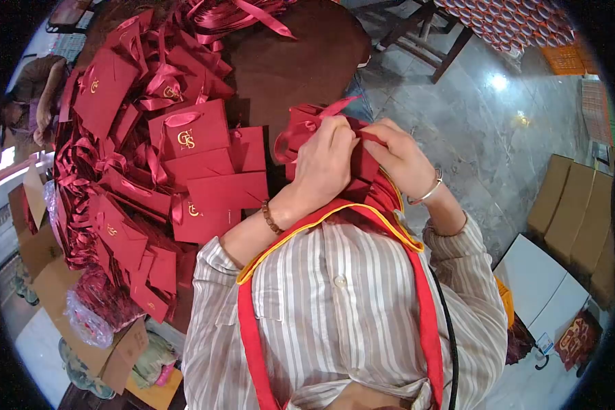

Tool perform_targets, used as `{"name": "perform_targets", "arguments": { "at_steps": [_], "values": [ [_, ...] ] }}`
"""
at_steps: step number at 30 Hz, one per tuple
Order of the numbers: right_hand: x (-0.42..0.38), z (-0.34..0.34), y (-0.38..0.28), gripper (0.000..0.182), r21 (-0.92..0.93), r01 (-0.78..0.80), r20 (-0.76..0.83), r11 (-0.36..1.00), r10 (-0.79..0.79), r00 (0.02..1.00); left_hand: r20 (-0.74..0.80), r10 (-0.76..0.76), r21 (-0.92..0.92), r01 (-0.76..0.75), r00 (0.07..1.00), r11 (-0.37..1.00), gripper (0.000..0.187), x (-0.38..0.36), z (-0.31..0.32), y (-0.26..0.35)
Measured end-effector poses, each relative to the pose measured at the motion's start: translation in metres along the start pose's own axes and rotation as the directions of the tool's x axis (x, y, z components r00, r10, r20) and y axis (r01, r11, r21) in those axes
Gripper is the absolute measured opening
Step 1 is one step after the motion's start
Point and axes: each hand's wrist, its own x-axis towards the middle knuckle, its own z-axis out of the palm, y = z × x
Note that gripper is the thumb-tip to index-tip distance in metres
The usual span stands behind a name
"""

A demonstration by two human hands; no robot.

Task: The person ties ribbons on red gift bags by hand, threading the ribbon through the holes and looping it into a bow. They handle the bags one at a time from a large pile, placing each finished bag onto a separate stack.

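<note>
Close in front of my chest, both hands work at a small dark red paper gift bag (299, 133) with a red ribbon (339, 105). My left hand (324, 158), a beaded bracelet at its wrist, is closed over the bag's near side with its fingers bent. My right hand (402, 158), with a metal bangle, pinches a narrow red strip, probably ribbon, at the bag's right edge. My fingers cover much of the bag. To my left, a big heap of matching red gift bags (193, 137) with gold lettering and ribbon handles covers the table.
The brown table (287, 61) also holds a bundle of red ribbons (215, 15) at its far side. Cardboard boxes (570, 222) stand on the floor at right. A wooden stool (424, 41) is at the back, and another person (37, 96) is at far left.
</note>
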Motion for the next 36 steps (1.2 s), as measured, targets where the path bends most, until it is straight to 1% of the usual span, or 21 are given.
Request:
{"name": "perform_targets", "arguments": {
  "at_steps": [3, 5, 8, 11, 15, 19, 21, 25, 27, 28, 29, 30, 31, 32, 36],
  "values": [
    [-0.002, -0.001, -0.002, 0.018, -0.041, 0.044, -0.02, 0.998, -0.045, 0.999, -0.016, 0.03, -0.029, -0.03, 0.999, 0.999, 0.014, 0.001, 0.004, -0.001],
    [-0.005, 0.0, -0.011, 0.016, -0.227, -0.052, -0.083, 0.973, 0.034, 0.996, -0.019, 0.04, -0.029, -0.04, 0.999, 0.999, 0.014, 0.002, 0.006, -0.002],
    [-0.005, -0.003, -0.006, 0.013, -0.266, -0.08, -0.074, 0.961, 0.062, 0.995, -0.025, 0.047, -0.021, -0.047, 0.999, 0.999, 0.014, 0.005, 0.008, 0.002],
    [-0.005, -0.001, -0.009, 0.012, -0.228, -0.075, -0.118, 0.971, 0.049, 0.992, -0.01, 0.055, 0.017, -0.055, 0.998, 0.998, 0.017, 0.004, 0.009, 0.002],
    [-0.005, 0.003, -0.014, 0.011, -0.213, -0.072, -0.13, 0.974, 0.045, 0.991, 0.024, 0.069, 0.075, -0.071, 0.997, 0.995, 0.022, 0.002, 0.007, 0.006],
    [-0.006, 0.006, -0.016, 0.01, -0.206, -0.064, -0.139, 0.976, 0.036, 0.99, 0.017, 0.065, 0.094, -0.067, 0.998, 0.993, 0.023, 0.0, 0.009, 0.007],
    [-0.006, 0.006, -0.016, 0.011, -0.212, -0.073, -0.143, 0.974, 0.043, 0.989, 0.048, 0.022, 0.022, -0.023, 0.999, 0.999, 0.02, -0.004, 0.01, 0.002],
    [-0.004, 0.002, -0.01, 0.013, -0.237, -0.096, -0.121, 0.967, 0.069, 0.99, 0.035, 0.03, -0.038, -0.028, 0.999, 0.999, 0.018, -0.002, 0.004, -0.001],
    [-0.003, 0.001, -0.008, 0.014, -0.234, -0.095, -0.117, 0.968, 0.069, 0.991, 0.093, 0.01, -0.129, 0.002, 0.996, 0.992, 0.016, -0.002, 0.0, -0.006],
    [-0.003, 0.002, -0.008, 0.014, -0.185, -0.095, -0.125, 0.978, 0.072, 0.99, 0.04, 0.026, -0.135, -0.02, 0.999, 0.991, 0.015, -0.004, 0.001, -0.009],
    [-0.003, 0.004, -0.008, 0.015, -0.134, -0.096, -0.132, 0.986, 0.078, 0.988, 0.04, 0.024, -0.133, -0.018, 0.999, 0.991, 0.015, -0.004, -0.001, -0.009],
    [-0.003, 0.006, -0.008, 0.015, -0.134, -0.097, -0.132, 0.986, 0.079, 0.988, 0.015, 0.012, -0.141, -0.009, 1.0, 0.99, 0.013, -0.003, -0.006, -0.007],
    [-0.003, 0.008, -0.008, 0.014, -0.129, -0.062, -0.143, 0.99, 0.043, 0.989, -0.01, 0.0, -0.152, -0.002, 1.0, 0.988, 0.012, -0.003, -0.007, -0.006],
    [-0.003, 0.009, -0.009, 0.015, -0.126, -0.025, -0.154, 0.992, 0.005, 0.988, -0.057, 0.023, -0.153, -0.032, 0.998, 0.988, 0.011, -0.002, -0.005, -0.006],
    [-0.006, 0.01, -0.015, 0.015, -0.18, 0.032, -0.155, 0.983, -0.06, 0.986, -0.065, -0.003, -0.189, -0.009, 0.998, 0.982, 0.011, -0.001, -0.009, -0.006]
  ]
}}
